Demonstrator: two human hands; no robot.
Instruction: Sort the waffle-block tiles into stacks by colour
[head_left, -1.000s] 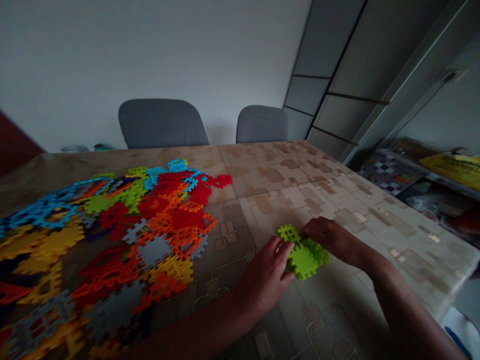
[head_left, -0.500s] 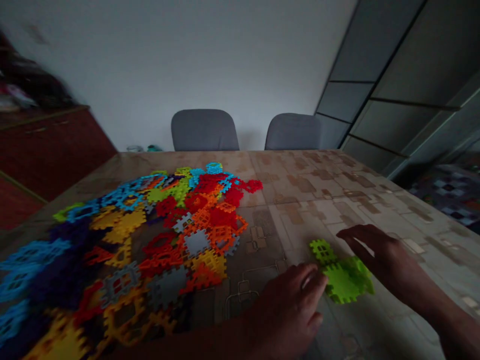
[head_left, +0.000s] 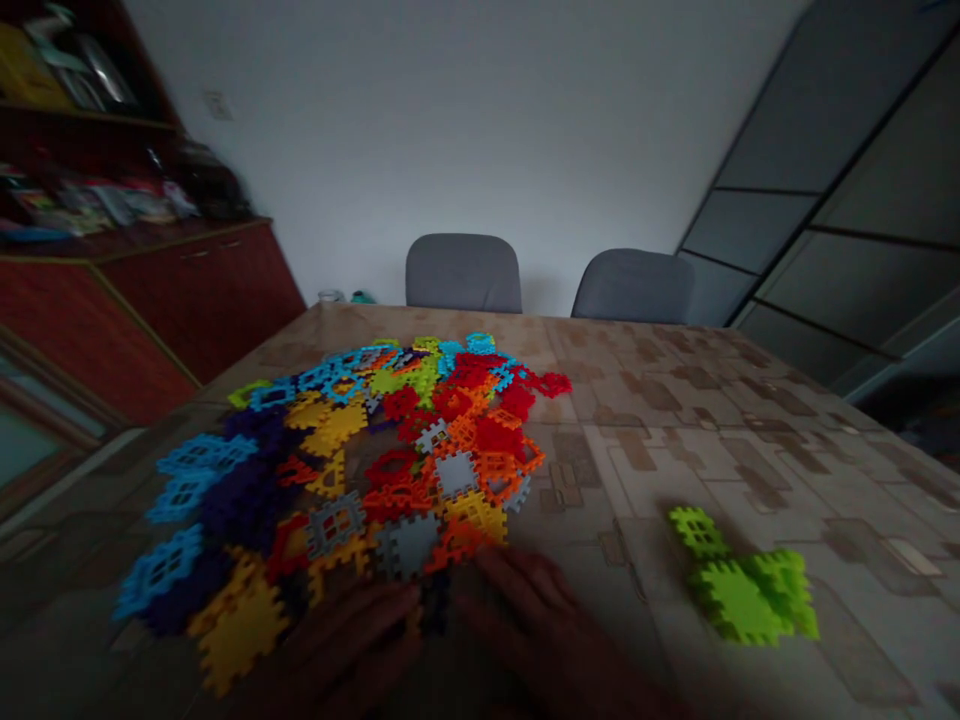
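Interlocking plastic building tiles lie in a wide heap in front of me, grouped roughly by colour. My left hand (head_left: 352,640) reaches over the heap's near edge, fingers stretched out, close to a grey tile (head_left: 409,545) and a yellow tile (head_left: 244,625). Beside it, my right hand (head_left: 536,625) has its fingers extended toward an orange tile (head_left: 457,543) at the heap's near right corner. Dark tiles (head_left: 435,605) show between the hands. I see nothing held in either, though both are dim and slightly blurred. Lime green tiles (head_left: 742,600) lie apart on the right, untouched.
The table (head_left: 660,430) has a patterned covering. Two grey chairs (head_left: 463,272) stand at its far side, against a pale wall. A reddish wooden cabinet (head_left: 202,310) is at the left, and large panelled doors (head_left: 765,225) rise at the right.
Both hands have left the lime green tiles and moved left to the near edge of the heap. The view has turned left, showing more of the cabinet.
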